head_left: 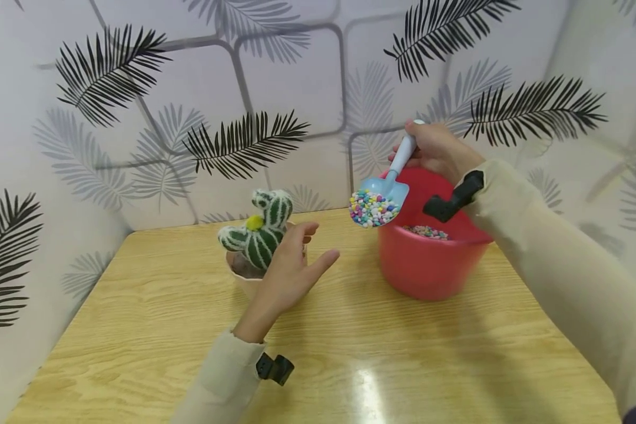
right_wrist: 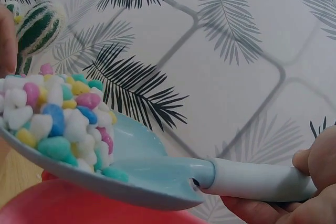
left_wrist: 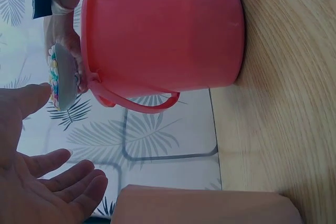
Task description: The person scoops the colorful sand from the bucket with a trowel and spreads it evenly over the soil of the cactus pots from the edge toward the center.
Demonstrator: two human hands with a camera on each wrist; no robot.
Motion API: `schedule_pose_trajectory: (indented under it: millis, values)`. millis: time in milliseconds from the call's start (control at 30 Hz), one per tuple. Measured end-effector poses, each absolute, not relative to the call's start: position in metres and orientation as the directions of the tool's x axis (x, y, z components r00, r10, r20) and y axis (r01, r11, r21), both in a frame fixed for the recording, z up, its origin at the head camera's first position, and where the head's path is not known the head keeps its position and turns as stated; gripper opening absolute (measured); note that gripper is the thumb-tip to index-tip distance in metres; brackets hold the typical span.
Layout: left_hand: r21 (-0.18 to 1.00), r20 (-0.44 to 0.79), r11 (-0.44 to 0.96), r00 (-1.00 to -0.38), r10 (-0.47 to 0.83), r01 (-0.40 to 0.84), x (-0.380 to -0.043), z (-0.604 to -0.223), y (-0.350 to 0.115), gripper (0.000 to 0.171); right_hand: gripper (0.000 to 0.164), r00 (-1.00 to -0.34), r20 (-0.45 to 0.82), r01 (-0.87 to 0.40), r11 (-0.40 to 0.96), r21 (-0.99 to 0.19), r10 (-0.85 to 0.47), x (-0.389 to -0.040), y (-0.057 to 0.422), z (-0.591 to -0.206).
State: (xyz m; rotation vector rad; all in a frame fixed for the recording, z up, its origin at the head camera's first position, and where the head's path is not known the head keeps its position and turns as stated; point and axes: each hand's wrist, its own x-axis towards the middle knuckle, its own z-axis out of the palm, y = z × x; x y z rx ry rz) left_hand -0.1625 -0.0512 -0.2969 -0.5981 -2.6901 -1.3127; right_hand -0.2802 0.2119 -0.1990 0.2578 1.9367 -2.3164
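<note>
My right hand (head_left: 439, 147) grips the white handle of a light blue scoop (head_left: 394, 187), with fingers wrapped round its end. Colourful pebbles (right_wrist: 68, 119) in white, pink, yellow, blue and green fill the scoop's blade. The scoop is held above the left rim of a red bucket (head_left: 429, 265), which has more pebbles (head_left: 426, 232) inside. My left hand (head_left: 288, 268) holds nothing; its thumb and fingers are spread. It is beside a green and white cactus (head_left: 262, 241) with a yellow flower, standing in a pale pink pot (left_wrist: 205, 208). The hand partly hides pot and cactus in the head view.
Everything stands on a light wooden table (head_left: 138, 330). Behind it rises a wall (head_left: 297, 82) with a dark and grey leaf pattern. The bucket's red handle (left_wrist: 147, 107) hangs down on its side. Table surface lies between pot and bucket.
</note>
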Motion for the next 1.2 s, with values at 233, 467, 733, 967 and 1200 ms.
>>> schedule_pose_trajectory:
  millis: [233,467,733,967,1200]
  values:
    - [0.725,0.242,0.577,-0.924,0.297,0.376,-0.156,-0.297,-0.066,0.056,0.016,-0.978,-0.209,0.206,-0.182,-0.962,0.001,-0.284,0.198,-0.201]
    - [0.72,0.241,0.572,-0.915,0.324,0.392,-0.147,-0.293,-0.097,0.058,0.015,-0.979,-0.203,0.2,-0.201,-0.959,-0.006,-0.289,0.183,-0.203]
    - [0.707,0.224,0.601,-0.923,0.311,0.374,-0.137,-0.287,-0.127,0.049,0.03,-0.974,-0.224,0.225,-0.171,-0.959,-0.023,-0.291,0.171,-0.207]
    - [0.694,0.227,0.635,-0.94,0.253,0.339,-0.136,-0.286,-0.155,0.04,0.016,-0.973,-0.23,0.231,-0.142,-0.963,-0.023,-0.294,0.16,-0.211]
    - [0.707,0.18,0.659,-0.966,0.185,0.257,-0.143,-0.288,-0.181,0.047,0.026,-0.975,-0.219,0.221,-0.124,-0.967,-0.029,-0.297,0.15,-0.213]
